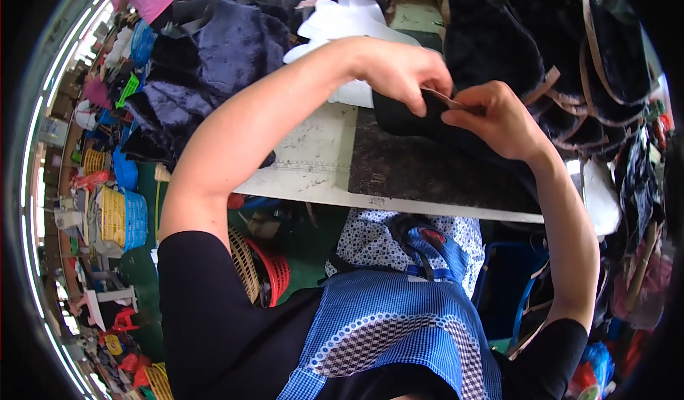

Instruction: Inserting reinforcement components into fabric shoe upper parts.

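Both my hands are raised over the worktable [306, 150], close together near its middle. A dark piece of material [399, 118] hangs between them, with a thin tan edge along its top. My left hand [410, 75] is closed, its thumb and fingers pinching that edge. A short way to the right, my right hand [502, 118] is closed on the same edge, thumb against fingers. Below them a dark, worn mat [427, 175] lies on the tabletop. White, rounded sheets [331, 26] lie just beyond my left wrist.
Dark plush pieces [235, 50] are heaped at the back left. More black pieces with tan edging [491, 29] are piled at the back right. A red basket [274, 268] stands below the table's front edge. Yellow and blue baskets [135, 218] stand farther left.
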Demonstrator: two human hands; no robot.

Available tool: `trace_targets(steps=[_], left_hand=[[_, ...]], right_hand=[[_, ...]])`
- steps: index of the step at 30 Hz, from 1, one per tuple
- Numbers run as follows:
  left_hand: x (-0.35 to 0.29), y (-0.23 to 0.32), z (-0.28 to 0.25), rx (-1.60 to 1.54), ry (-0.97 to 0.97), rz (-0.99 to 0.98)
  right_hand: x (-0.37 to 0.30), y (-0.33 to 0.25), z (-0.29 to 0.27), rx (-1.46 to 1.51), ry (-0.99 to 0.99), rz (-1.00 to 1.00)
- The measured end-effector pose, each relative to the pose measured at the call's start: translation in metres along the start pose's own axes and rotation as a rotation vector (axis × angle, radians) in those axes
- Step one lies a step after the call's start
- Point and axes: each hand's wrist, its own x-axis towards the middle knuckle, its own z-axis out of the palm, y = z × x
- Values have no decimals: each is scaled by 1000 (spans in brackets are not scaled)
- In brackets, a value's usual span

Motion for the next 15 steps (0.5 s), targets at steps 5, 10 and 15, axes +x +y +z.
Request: trace_targets(steps=[5,10,15], left_hand=[[-21,23,61,678,582,135],[-36,-22,188,661,622,229],[-146,-17,108,252,1049,88]], right_hand=[[-21,-18,27,-483,310,-342],[-59,-23,93,-557,32,-289],[-51,-31,66,-313,12,-192]])
